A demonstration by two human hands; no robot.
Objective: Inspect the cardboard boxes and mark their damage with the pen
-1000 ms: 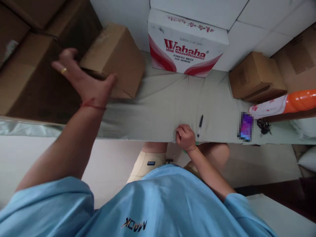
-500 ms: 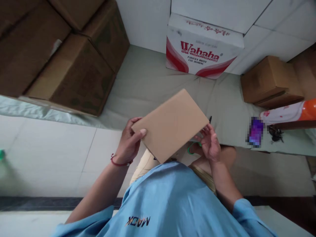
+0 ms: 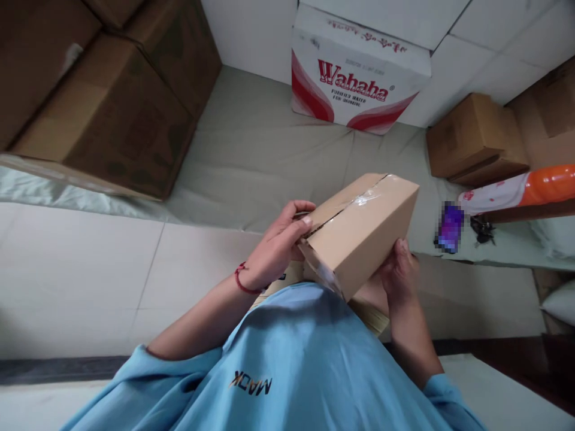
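Note:
I hold a small brown cardboard box (image 3: 359, 230) above my lap, tilted, with clear tape along its top seam. My left hand (image 3: 276, 248), with a red string at the wrist, grips the box's left end, fingers curled over the taped edge. My right hand (image 3: 399, 272) supports the box from below on its right side, fingers wrapped against it.
A grey-green sheet (image 3: 256, 161) covers the bed in front. Big brown cartons (image 3: 103, 102) stack at the left, a white and red Wahaha carton (image 3: 359, 72) stands at the back, a smaller brown box (image 3: 476, 137) at the right. An orange and white bottle (image 3: 516, 191), a phone (image 3: 450, 226) and keys (image 3: 480, 229) lie nearby.
My left hand took the small box from the left stack and brought it to my lap. My right hand left the sheet and joined it. The box has since been turned taped seam up.

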